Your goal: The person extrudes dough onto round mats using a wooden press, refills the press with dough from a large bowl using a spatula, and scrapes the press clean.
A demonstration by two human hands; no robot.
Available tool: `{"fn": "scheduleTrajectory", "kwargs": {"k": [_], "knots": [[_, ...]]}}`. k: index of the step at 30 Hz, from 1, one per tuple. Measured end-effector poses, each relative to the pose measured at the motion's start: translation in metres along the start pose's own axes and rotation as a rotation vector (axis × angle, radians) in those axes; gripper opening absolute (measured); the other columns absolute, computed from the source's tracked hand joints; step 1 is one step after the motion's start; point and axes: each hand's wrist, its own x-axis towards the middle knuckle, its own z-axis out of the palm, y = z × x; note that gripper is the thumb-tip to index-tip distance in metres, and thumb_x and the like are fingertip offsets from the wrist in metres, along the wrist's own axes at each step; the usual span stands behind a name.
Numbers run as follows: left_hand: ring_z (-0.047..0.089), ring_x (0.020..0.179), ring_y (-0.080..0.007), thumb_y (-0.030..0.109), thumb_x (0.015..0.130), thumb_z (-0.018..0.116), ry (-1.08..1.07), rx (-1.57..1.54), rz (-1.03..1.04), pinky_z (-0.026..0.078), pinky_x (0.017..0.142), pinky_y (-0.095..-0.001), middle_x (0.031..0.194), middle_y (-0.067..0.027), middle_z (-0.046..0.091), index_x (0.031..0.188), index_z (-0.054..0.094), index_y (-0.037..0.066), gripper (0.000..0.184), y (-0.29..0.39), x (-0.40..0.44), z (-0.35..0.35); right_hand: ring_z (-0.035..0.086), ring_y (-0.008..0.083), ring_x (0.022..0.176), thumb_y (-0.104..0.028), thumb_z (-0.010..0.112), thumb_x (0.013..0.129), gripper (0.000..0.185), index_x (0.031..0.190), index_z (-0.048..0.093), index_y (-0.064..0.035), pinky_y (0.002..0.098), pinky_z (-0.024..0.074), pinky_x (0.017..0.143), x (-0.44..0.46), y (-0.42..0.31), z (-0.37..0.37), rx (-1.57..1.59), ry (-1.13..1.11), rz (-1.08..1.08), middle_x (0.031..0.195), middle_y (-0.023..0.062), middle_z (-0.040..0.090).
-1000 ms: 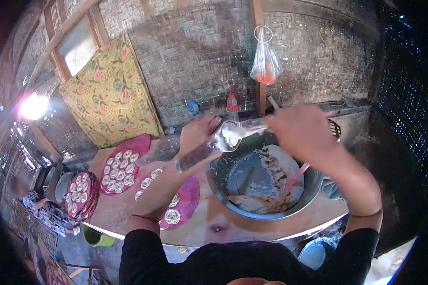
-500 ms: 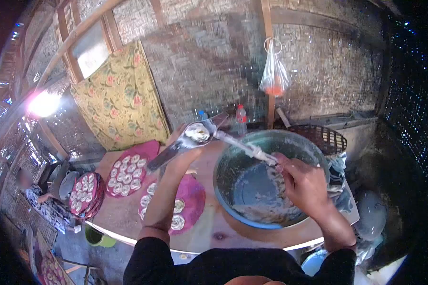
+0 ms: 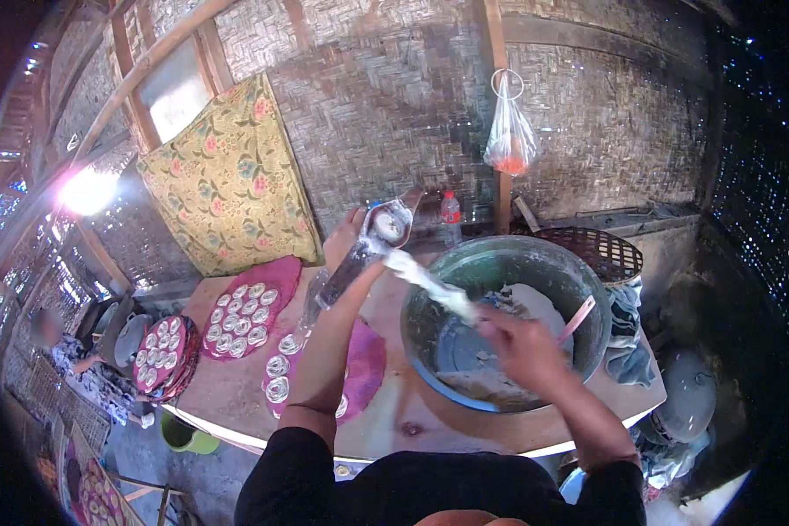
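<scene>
Paste (image 3: 402, 263) coats a stick (image 3: 440, 293) gripped by the right hand (image 3: 522, 349). The left hand (image 3: 344, 240) holds a cupped tool (image 3: 379, 235).

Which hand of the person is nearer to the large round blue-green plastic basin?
Right. The right hand is over the basin; the left hand is outside it, to the left.

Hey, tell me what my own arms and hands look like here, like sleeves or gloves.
Your left sleeve and right sleeve are plain black and short, leaving the forearms bare. Your left hand and right hand look ungloved; finger details are too blurred to tell.
</scene>
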Motion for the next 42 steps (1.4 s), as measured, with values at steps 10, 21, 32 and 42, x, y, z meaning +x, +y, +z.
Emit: {"fn": "scheduleTrajectory", "kwargs": {"k": [10, 21, 32, 42], "knots": [[0.062, 0.083, -0.0193, 0.009, 0.073, 0.066, 0.078, -1.065, -0.535, 0.049, 0.076, -0.0311, 0.091, -0.0067, 0.065, 0.1, 0.062, 0.001, 0.028, -0.018, -0.012, -0.13, 0.065, 0.0334, 0.087, -0.025, 0.057, 0.083, 0.033, 0.106, 0.062, -0.0025, 0.0419, 0.0511, 0.077, 0.01, 0.046, 0.033, -0.873, -0.805, -0.082, 0.091, 0.0189, 0.065], [0.051, 0.068, -0.0172, 0.023, 0.076, 0.058, 0.318, -2.249, -1.031, 0.043, 0.066, -0.0311, 0.078, -0.0035, 0.052, 0.08, 0.053, 0.007, 0.017, -0.018, -0.121, -0.105, 0.064, 0.0319, 0.087, -0.067, 0.029, 0.089, 0.08, 0.124, 0.047, 0.0021, 0.041, 0.0537, 0.063, -0.017, -0.048, 0.174, 2.027, -1.021, 0.651, 0.104, 0.0206, 0.062], [0.066, 0.08, -0.024, 0.027, 0.068, 0.076, -0.457, -0.088, -0.322, 0.052, 0.071, -0.0344, 0.088, -0.0092, 0.066, 0.104, 0.063, 0.012, 0.041, -0.069, -0.185, -0.185, 0.059, 0.021, 0.073, -0.055, 0.044, 0.088, 0.072, 0.132, 0.033, 0.0007, 0.0303, 0.0497, 0.057, 0.016, -0.077, 0.163, 1.452, -0.234, 0.177, 0.102, 0.0188, 0.058], [0.065, 0.086, -0.0256, 0.032, 0.07, 0.074, -0.951, -0.586, -0.266, 0.048, 0.075, -0.0406, 0.092, -0.0118, 0.066, 0.099, 0.063, 0.01, 0.037, -0.157, -0.161, -0.231, 0.054, 0.033, 0.113, -0.036, 0.075, 0.074, 0.084, 0.136, 0.03, -0.0004, 0.0408, 0.0423, 0.095, 0.064, -0.188, 0.176, 0.287, -0.529, -0.31, 0.121, 0.0224, 0.053]]}}
